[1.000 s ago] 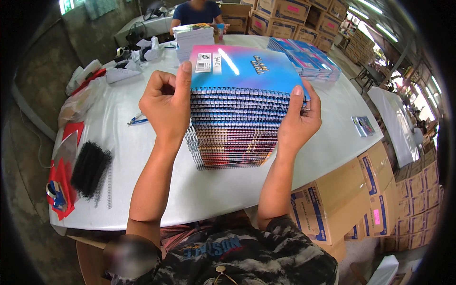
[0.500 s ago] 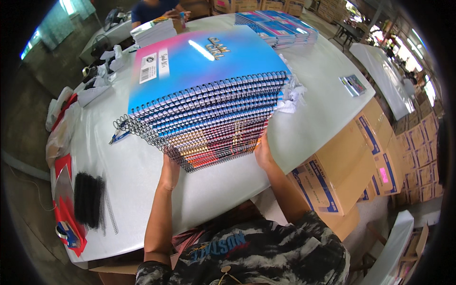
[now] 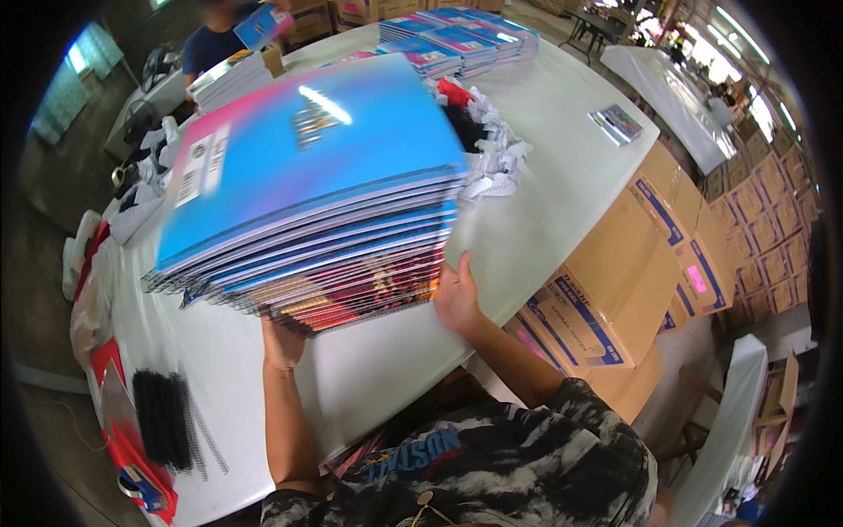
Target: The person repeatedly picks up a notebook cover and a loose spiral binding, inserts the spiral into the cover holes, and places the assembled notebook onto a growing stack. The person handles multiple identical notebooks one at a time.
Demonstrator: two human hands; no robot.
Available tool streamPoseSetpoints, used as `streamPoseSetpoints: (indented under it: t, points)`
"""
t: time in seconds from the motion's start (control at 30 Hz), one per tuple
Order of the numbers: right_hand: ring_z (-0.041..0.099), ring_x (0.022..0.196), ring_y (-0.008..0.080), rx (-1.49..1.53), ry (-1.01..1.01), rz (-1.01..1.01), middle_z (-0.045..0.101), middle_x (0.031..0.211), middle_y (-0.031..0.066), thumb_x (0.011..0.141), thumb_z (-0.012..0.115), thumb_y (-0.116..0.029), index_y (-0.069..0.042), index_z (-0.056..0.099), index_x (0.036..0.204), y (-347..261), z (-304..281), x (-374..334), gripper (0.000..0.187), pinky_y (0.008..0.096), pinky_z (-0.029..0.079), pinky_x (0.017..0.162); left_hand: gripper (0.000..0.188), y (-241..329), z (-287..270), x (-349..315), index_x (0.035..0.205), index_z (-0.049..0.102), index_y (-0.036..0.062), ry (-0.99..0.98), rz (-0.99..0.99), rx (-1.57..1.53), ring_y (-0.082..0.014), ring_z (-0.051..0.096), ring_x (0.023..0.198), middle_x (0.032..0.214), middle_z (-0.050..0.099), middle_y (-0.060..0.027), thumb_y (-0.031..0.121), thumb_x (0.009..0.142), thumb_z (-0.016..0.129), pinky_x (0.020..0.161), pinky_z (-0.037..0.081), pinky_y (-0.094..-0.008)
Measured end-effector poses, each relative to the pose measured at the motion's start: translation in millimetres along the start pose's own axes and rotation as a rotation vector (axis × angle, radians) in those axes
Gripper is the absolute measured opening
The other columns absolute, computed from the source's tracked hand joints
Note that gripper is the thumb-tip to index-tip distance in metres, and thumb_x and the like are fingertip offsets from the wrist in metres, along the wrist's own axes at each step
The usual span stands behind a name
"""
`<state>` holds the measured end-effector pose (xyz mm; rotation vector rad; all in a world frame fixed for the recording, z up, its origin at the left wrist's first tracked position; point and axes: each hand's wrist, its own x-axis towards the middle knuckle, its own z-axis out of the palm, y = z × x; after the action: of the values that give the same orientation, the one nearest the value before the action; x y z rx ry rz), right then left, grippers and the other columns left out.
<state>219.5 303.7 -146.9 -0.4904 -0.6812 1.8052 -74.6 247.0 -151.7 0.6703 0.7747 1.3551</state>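
A tall stack of spiral notebooks (image 3: 307, 167) fills the middle of the view, lifted and tilted over the white table (image 3: 369, 369). The top cover is blue and pink with a white label; red and orange covers show lower down. Its wire spirals face me. My left hand (image 3: 283, 341) is closed on the near lower left of the stack, its fingers partly hidden underneath. At the stack's right side my right hand (image 3: 457, 297) presses with the thumb pointing up, the other fingers mostly hidden. The stack is blurred by motion.
Black wire spirals (image 3: 162, 422) lie at the near left beside red sheets (image 3: 140, 470). Crumpled paper scraps (image 3: 500, 162) sit behind the stack. More notebooks (image 3: 465, 44) stand at the far side, where a person (image 3: 215, 48) works. Cardboard boxes (image 3: 606, 290) stand right of the table.
The stack and both my hands have shifted left in view, and the view itself has moved. More of the paper scraps shows behind. The person across now holds up a blue and pink notebook.
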Motion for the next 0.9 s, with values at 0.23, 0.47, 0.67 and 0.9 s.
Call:
streamPoseSetpoints:
  t: [0.23, 0.47, 0.67, 0.9]
  points:
    - [0.017, 0.135, 0.0194, -0.050, -0.149, 0.029, 0.020, 0.147, 0.0084, 0.089, 0.021, -0.062, 0.001, 0.012, 0.142, 33.0, 30.3, 1.7, 0.082, 0.0327, 0.009, 0.110, 0.063, 38.0, -22.0, -18.4, 0.131, 0.042, 0.0114, 0.018, 0.037, -0.107, -0.0260, 0.041, 0.121, 0.131, 0.046, -0.0050, 0.056, 0.087, 0.035, 0.101, 0.031, -0.0438]
    - [0.022, 0.133, 0.0198, -0.078, -0.237, 0.090, 0.023, 0.146, 0.0095, 0.092, 0.028, -0.053, 0.002, 0.015, 0.141, 46.8, 29.6, 21.8, 0.074, 0.0338, 0.012, 0.109, 0.061, 43.3, -28.1, -39.6, 0.129, 0.044, 0.0097, 0.147, 0.091, -0.135, -0.0276, 0.044, 0.118, 0.129, 0.048, -0.0071, 0.054, 0.088, 0.035, 0.101, 0.033, -0.0451]
    - [0.041, 0.122, 0.0265, -1.323, -0.187, -0.469, 0.050, 0.126, 0.0173, 0.080, 0.066, -0.021, -0.006, 0.056, 0.119, -39.8, -24.0, 74.0, 0.042, 0.0392, 0.029, 0.103, 0.044, 45.6, -106.4, -11.1, 0.129, 0.040, 0.0036, 0.467, 0.380, 0.567, -0.0239, 0.045, 0.116, 0.126, 0.047, -0.0118, 0.028, 0.093, 0.044, 0.101, 0.032, -0.0383]
    - [0.036, 0.124, 0.0355, -2.547, -0.001, -0.395, 0.046, 0.129, 0.0181, 0.056, 0.072, -0.059, -0.015, 0.042, 0.132, -138.9, -59.4, 130.5, 0.093, 0.0577, 0.018, 0.101, 0.038, 66.4, -173.7, 52.6, 0.119, 0.049, 0.0053, 0.699, 0.268, 1.885, -0.0251, 0.048, 0.112, 0.121, 0.051, -0.0103, 0.018, 0.084, 0.050, 0.098, 0.036, -0.0364]
